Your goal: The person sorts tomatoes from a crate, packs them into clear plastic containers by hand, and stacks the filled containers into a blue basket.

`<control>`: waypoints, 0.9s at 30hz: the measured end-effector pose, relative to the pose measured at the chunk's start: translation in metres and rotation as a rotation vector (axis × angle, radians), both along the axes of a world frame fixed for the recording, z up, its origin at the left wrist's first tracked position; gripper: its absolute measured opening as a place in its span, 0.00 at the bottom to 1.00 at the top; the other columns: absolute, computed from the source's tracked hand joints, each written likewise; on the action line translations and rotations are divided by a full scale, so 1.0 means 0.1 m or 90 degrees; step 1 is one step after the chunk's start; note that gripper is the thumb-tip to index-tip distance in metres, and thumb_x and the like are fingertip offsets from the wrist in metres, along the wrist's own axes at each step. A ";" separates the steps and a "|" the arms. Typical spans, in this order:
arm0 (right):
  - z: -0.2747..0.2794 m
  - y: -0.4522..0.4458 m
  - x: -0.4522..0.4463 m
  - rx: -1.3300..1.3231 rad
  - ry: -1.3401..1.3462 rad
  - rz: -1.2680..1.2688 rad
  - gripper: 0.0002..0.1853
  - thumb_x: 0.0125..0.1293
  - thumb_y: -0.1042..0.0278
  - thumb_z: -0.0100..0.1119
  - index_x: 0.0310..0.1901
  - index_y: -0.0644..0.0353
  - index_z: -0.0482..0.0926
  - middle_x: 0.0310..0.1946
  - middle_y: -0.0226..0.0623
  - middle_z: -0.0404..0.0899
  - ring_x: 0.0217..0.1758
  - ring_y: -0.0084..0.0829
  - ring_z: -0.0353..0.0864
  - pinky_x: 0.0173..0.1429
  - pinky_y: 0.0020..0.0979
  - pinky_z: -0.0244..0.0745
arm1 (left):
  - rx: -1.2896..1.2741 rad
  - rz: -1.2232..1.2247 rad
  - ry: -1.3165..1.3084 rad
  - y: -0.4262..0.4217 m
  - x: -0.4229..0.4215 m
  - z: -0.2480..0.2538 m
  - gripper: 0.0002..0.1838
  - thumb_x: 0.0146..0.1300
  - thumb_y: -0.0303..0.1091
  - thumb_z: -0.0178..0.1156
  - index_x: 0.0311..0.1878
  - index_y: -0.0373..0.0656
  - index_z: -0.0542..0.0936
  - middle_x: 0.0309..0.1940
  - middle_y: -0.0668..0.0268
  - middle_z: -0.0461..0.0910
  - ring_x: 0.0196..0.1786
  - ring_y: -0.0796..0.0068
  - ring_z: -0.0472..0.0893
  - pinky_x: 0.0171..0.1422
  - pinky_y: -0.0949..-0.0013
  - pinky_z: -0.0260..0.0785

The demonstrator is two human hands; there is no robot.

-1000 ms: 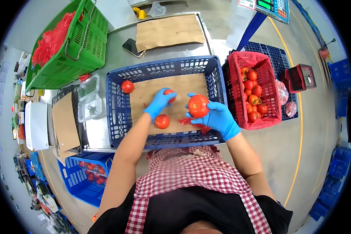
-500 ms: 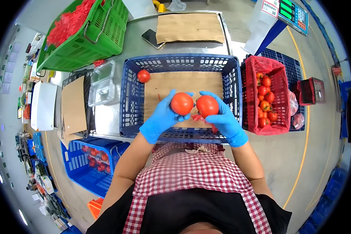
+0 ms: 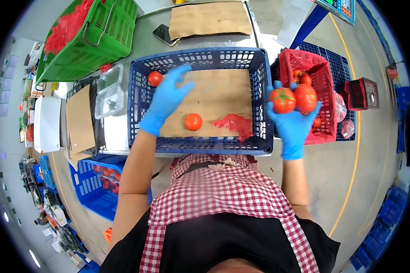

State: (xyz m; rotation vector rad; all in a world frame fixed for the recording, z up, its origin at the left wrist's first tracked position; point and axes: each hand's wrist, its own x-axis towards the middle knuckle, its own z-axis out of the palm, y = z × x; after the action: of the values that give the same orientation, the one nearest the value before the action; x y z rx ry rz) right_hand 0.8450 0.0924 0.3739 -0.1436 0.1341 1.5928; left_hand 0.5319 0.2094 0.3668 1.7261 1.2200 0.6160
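My left hand (image 3: 167,96), in a blue glove, is over the left part of the dark blue crate (image 3: 200,146), fingers apart and holding nothing. One tomato (image 3: 155,78) lies beside it in the back left corner; another tomato (image 3: 193,122) rests on the cardboard lining (image 3: 218,93). A crumpled piece of red plastic (image 3: 236,125) lies at the crate's front right. My right hand (image 3: 293,125), also gloved, holds two tomatoes (image 3: 283,100) (image 3: 305,98) side by side, over the red crate (image 3: 325,132), whose tomatoes it partly hides.
A green crate (image 3: 89,45) with red plastic stands at the back left. Near it are clear plastic boxes (image 3: 109,98) and cardboard sheets (image 3: 80,120). Behind the dark blue crate lie a phone (image 3: 165,34) and brown cardboard (image 3: 209,20). A blue crate (image 3: 93,191) with packed tomatoes sits below.
My left hand has let go of its tomato and moved left, opening. My right hand has moved right, out over the red crate, now with two tomatoes instead of one.
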 end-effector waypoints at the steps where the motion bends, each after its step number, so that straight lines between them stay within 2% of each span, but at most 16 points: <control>1: -0.05 -0.02 0.19 -0.016 -0.038 -0.052 0.41 0.56 0.29 0.50 0.61 0.56 0.66 0.68 0.50 0.55 0.70 0.56 0.53 0.65 0.63 0.53 | 0.048 -0.078 0.117 -0.05 -0.11 -0.41 0.36 0.56 0.42 0.66 0.66 0.40 0.66 0.61 0.54 0.69 0.60 0.61 0.73 0.60 0.58 0.69; 3: -0.21 -0.08 0.61 -0.076 -0.085 -0.150 0.41 0.56 0.31 0.52 0.62 0.56 0.65 0.68 0.48 0.56 0.70 0.53 0.54 0.67 0.62 0.52 | 0.027 -0.243 0.433 -0.39 -0.18 -1.03 0.41 0.48 0.44 0.71 0.65 0.43 0.67 0.59 0.50 0.70 0.59 0.54 0.73 0.60 0.57 0.68; 5: -0.32 -0.19 0.94 -0.145 -0.117 -0.215 0.41 0.56 0.34 0.53 0.62 0.59 0.64 0.67 0.44 0.57 0.71 0.48 0.54 0.69 0.60 0.49 | -0.144 -0.241 0.504 -0.57 -0.08 -1.08 0.44 0.44 0.48 0.72 0.65 0.44 0.66 0.58 0.48 0.70 0.56 0.49 0.74 0.60 0.56 0.69; 8: -0.52 -0.44 1.31 -0.190 -0.187 -0.272 0.41 0.56 0.34 0.53 0.62 0.59 0.64 0.67 0.44 0.57 0.71 0.48 0.54 0.71 0.59 0.47 | -0.158 -0.167 0.226 -0.47 -0.21 -1.38 0.41 0.51 0.51 0.68 0.65 0.45 0.65 0.57 0.52 0.71 0.52 0.54 0.77 0.54 0.58 0.72; 11: -0.64 -0.62 1.46 -0.231 -0.201 -0.320 0.39 0.59 0.37 0.53 0.64 0.57 0.62 0.67 0.43 0.57 0.70 0.48 0.55 0.70 0.59 0.50 | -0.604 0.021 -0.247 -0.37 0.02 -0.59 0.35 0.60 0.55 0.59 0.65 0.44 0.66 0.52 0.57 0.75 0.46 0.67 0.78 0.47 0.66 0.73; 14: -0.80 -0.65 1.56 -0.284 -0.312 -0.307 0.33 0.61 0.41 0.54 0.61 0.54 0.63 0.64 0.42 0.61 0.66 0.46 0.60 0.67 0.59 0.57 | -0.603 -0.001 -0.361 -0.42 0.19 -0.36 0.33 0.67 0.59 0.46 0.66 0.44 0.66 0.49 0.59 0.77 0.40 0.73 0.78 0.40 0.71 0.71; 15: -0.88 -0.74 1.69 -0.309 -0.331 -0.311 0.34 0.60 0.40 0.54 0.61 0.53 0.63 0.64 0.41 0.60 0.66 0.46 0.60 0.65 0.60 0.58 | -0.545 -0.032 -0.319 -0.43 0.22 -0.37 0.34 0.69 0.61 0.40 0.66 0.42 0.65 0.46 0.59 0.78 0.37 0.72 0.77 0.36 0.71 0.70; 16: -1.01 -0.79 1.78 -0.337 -0.312 -0.311 0.35 0.59 0.39 0.54 0.61 0.52 0.63 0.64 0.40 0.59 0.66 0.47 0.60 0.63 0.61 0.59 | -0.468 -0.044 -0.257 -0.47 0.29 -0.32 0.35 0.69 0.61 0.40 0.65 0.41 0.66 0.45 0.58 0.79 0.35 0.72 0.78 0.34 0.71 0.69; 17: -1.10 -0.83 1.93 -0.366 -0.285 -0.307 0.36 0.58 0.37 0.54 0.61 0.51 0.62 0.65 0.40 0.59 0.65 0.47 0.61 0.62 0.62 0.61 | -0.605 0.026 -0.416 -0.47 0.37 -0.31 0.36 0.69 0.62 0.40 0.64 0.39 0.66 0.43 0.58 0.79 0.36 0.71 0.79 0.31 0.72 0.69; 18: -1.16 -0.88 2.00 -0.398 -0.260 -0.300 0.37 0.57 0.36 0.55 0.62 0.51 0.62 0.65 0.39 0.58 0.65 0.48 0.61 0.60 0.63 0.62 | -0.609 0.086 -0.432 -0.51 0.35 -0.34 0.35 0.69 0.61 0.40 0.63 0.38 0.67 0.41 0.59 0.80 0.36 0.70 0.79 0.28 0.72 0.68; 19: -1.12 -0.91 2.05 -0.447 -0.270 -0.290 0.40 0.56 0.33 0.53 0.64 0.50 0.61 0.67 0.39 0.56 0.68 0.49 0.58 0.61 0.64 0.61 | -0.631 0.139 -0.450 -0.55 0.41 -0.22 0.33 0.69 0.59 0.41 0.60 0.37 0.70 0.39 0.58 0.79 0.33 0.69 0.78 0.29 0.70 0.66; 22: -1.15 -0.93 2.10 -0.611 -0.270 -0.277 0.39 0.55 0.39 0.57 0.64 0.52 0.62 0.66 0.41 0.56 0.68 0.48 0.58 0.62 0.64 0.58 | -0.669 0.167 -0.464 -0.58 0.47 -0.14 0.34 0.67 0.61 0.43 0.60 0.37 0.70 0.38 0.56 0.79 0.32 0.68 0.78 0.30 0.70 0.67; 23: -1.21 -0.91 2.11 -0.651 -0.243 -0.285 0.38 0.55 0.41 0.57 0.64 0.53 0.62 0.67 0.42 0.56 0.68 0.47 0.58 0.63 0.63 0.58 | -0.649 0.082 -0.459 -0.56 0.51 -0.16 0.36 0.66 0.62 0.44 0.61 0.37 0.70 0.38 0.55 0.80 0.31 0.67 0.78 0.31 0.70 0.68; 25: -1.27 -0.88 2.36 -0.727 -0.190 -0.295 0.36 0.56 0.47 0.58 0.64 0.55 0.62 0.67 0.43 0.55 0.68 0.46 0.58 0.64 0.61 0.58 | -0.636 0.040 -0.439 -0.56 0.92 -0.04 0.36 0.65 0.62 0.45 0.61 0.38 0.69 0.39 0.54 0.80 0.34 0.66 0.79 0.30 0.71 0.69; 26: -1.45 -0.93 2.45 -0.605 -0.146 -0.327 0.33 0.57 0.52 0.57 0.63 0.56 0.63 0.67 0.44 0.56 0.68 0.45 0.59 0.66 0.54 0.59 | -0.630 0.016 -0.430 -0.55 1.05 0.03 0.36 0.65 0.62 0.46 0.62 0.38 0.69 0.39 0.54 0.79 0.36 0.66 0.80 0.30 0.71 0.69; 27: -1.27 -0.85 2.23 -0.619 -0.237 -0.352 0.32 0.59 0.53 0.56 0.63 0.57 0.63 0.66 0.45 0.59 0.68 0.44 0.61 0.66 0.52 0.61 | -0.641 0.000 -0.444 -0.53 1.09 0.10 0.34 0.67 0.59 0.46 0.63 0.37 0.67 0.46 0.53 0.78 0.42 0.65 0.80 0.37 0.67 0.74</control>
State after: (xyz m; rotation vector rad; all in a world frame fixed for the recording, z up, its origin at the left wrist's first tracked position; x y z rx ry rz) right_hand 1.0679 0.0073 0.2464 -1.0550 0.5953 0.8174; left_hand 0.6410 0.1560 0.3769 0.5792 0.7838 0.4178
